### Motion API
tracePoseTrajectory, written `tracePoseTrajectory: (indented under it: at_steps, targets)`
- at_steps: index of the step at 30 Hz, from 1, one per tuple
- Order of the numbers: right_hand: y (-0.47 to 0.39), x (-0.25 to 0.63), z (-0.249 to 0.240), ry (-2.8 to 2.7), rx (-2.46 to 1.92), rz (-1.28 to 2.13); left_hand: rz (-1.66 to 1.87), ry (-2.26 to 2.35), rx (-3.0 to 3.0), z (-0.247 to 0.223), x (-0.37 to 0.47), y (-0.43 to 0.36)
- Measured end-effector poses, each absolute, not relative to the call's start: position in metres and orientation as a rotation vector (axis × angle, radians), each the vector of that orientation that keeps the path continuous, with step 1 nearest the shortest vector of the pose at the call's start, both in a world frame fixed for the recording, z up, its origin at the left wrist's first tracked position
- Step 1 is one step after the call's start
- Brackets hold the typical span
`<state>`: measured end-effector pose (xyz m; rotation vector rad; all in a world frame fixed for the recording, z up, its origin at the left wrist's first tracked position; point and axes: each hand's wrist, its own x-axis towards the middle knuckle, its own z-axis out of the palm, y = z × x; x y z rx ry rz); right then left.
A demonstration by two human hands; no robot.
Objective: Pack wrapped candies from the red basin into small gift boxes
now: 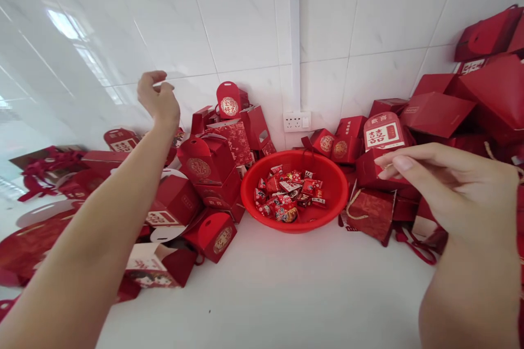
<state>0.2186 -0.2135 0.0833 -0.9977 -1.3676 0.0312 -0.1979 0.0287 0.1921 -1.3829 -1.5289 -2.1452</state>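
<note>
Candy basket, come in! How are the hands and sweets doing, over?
Left hand raised, looks empty. Right hand pinched, grip unclear. Sweets in red basket. Red boxes both sides, none over it.

Basket (pixel 295 227) with boxes (pixel 218 166) left and right
Sweets (pixel 290 187) lie in the basket, on the table (pixel 266 294); behind it, the wall (pixel 245 11) bears a socket (pixel 297 121).

seemingly a home: tiled wall (pixel 245 16), socket (pixel 297 121)

Basket (pixel 252 217): plain bright red | tiled wall (pixel 245 11): white, grey-veined (marble-like) | socket (pixel 291 121): white
</note>
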Motion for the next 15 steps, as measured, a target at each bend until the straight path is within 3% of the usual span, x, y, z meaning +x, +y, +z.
tracePoseTrajectory:
  at_steps: [7, 12, 15]
  targets:
    - [-0.209, 0.227, 0.082, -1.362, -0.964, 0.021, -2.179, -0.932, -1.913, 0.172, -0.103, -0.051]
    - [-0.207, 0.231, 0.084, -1.227, -0.911, -0.040, -1.533, -0.580, -2.627, 0.098, -0.048, -0.095]
    - [-0.204, 0.239, 0.083, -1.141, -0.848, -0.071, -1.428, -0.389, -3.025, 0.053, -0.004, -0.120]
